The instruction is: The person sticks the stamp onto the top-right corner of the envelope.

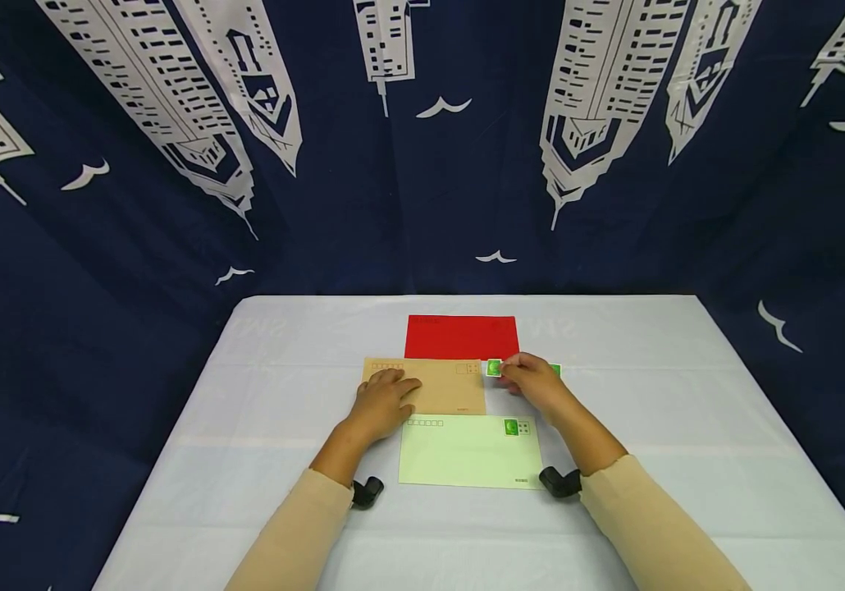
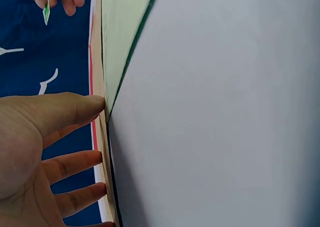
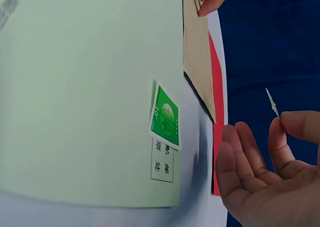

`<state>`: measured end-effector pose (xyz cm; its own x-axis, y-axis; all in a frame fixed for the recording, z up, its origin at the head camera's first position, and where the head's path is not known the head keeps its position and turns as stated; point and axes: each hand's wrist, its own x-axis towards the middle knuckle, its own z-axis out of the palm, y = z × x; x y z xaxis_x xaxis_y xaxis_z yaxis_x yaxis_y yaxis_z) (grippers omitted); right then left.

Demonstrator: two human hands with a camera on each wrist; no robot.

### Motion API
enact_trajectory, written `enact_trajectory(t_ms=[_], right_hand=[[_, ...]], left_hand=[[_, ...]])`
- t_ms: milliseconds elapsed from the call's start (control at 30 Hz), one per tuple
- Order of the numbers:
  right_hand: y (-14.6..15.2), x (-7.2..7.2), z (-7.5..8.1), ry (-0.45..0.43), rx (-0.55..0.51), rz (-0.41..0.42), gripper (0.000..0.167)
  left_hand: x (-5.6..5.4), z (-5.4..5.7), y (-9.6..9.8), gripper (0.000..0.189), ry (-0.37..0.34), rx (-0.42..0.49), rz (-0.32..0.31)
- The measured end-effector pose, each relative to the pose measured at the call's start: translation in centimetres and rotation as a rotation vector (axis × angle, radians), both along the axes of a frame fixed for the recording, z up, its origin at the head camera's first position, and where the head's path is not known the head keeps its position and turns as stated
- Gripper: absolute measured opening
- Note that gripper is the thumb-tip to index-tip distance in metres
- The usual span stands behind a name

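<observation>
In the head view, a brown envelope [image 1: 440, 390] lies on the table under my left hand [image 1: 384, 400]. The left fingers [image 2: 75, 164] rest spread on its left part, the thumb near the green envelope's edge. My right hand [image 1: 536, 382] pinches a postage stamp [image 1: 494, 368] between thumb and index finger, above the table just right of the brown envelope. Edge-on, this stamp [image 3: 272, 103] shows in the right wrist view. A pale green envelope [image 1: 467, 455] lies nearest, with another green stamp [image 3: 166, 118] at its upper right, beside the printed box.
Behind the brown envelope lies a red envelope [image 1: 462, 336]. Another green piece [image 1: 557, 369], partly hidden by the right hand, is on the white table [image 1: 304, 345]. A dark blue patterned cloth [image 1: 393, 180] hangs behind the table.
</observation>
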<state>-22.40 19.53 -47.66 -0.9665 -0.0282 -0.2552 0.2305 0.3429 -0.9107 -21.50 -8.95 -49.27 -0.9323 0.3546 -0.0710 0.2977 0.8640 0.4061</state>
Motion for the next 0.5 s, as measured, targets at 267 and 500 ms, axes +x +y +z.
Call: enact_trajectory(t_ms=[267, 500], right_hand=[[-0.4, -0.5, -0.9, -0.023, -0.018, 0.006, 0.019], [-0.8, -0.7, -1.2, -0.045, -0.037, 0.017, 0.017]], left_hand=[[0.0, -0.2, -0.1, 0.046, -0.003, -0.016, -0.004], [-0.1, -0.3, -0.1, 0.047, -0.007, -0.019, -0.009]])
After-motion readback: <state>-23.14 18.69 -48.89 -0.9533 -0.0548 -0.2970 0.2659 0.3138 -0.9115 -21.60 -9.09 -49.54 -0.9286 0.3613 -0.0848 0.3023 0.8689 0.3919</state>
